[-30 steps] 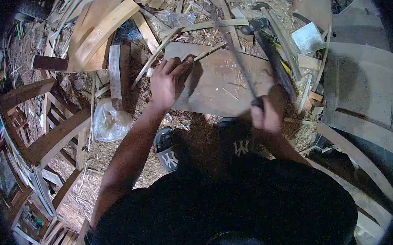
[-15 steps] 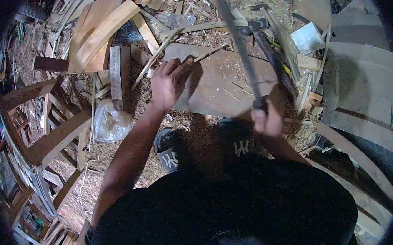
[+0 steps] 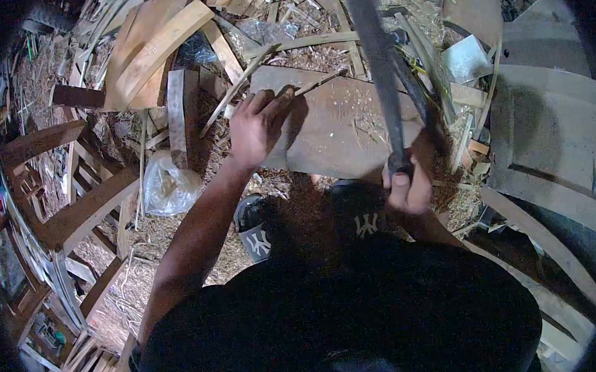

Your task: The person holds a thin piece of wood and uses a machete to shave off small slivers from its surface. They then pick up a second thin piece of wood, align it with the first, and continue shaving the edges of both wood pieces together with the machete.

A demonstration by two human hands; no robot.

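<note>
My left hand (image 3: pixel 260 119) is closed round the near end of a thin wooden stick (image 3: pixel 318 82), pinching it over a flat wooden board (image 3: pixel 339 131). The stick's free end points up and right across the board. My right hand (image 3: pixel 408 185) grips the dark handle of a machete (image 3: pixel 377 63). Its long, broad blade is raised and runs up past the top of the view, slightly blurred. Blade and stick are apart. Small pale chips and slivers are scattered on the board.
A hammer (image 3: pixel 412 85) lies right of the board, partly behind the blade. A thick wooden block (image 3: pixel 184 118) and a clear plastic bag (image 3: pixel 170 184) sit on the left. Wooden frames (image 3: pixel 99 207) stand further left. My sandalled feet (image 3: pixel 255 241) are below the board, among shavings.
The machete blade has swung closer to the camera and looks broader, its upper part shifted right. My right hand has tilted slightly. My left hand and the stick stay nearly still.
</note>
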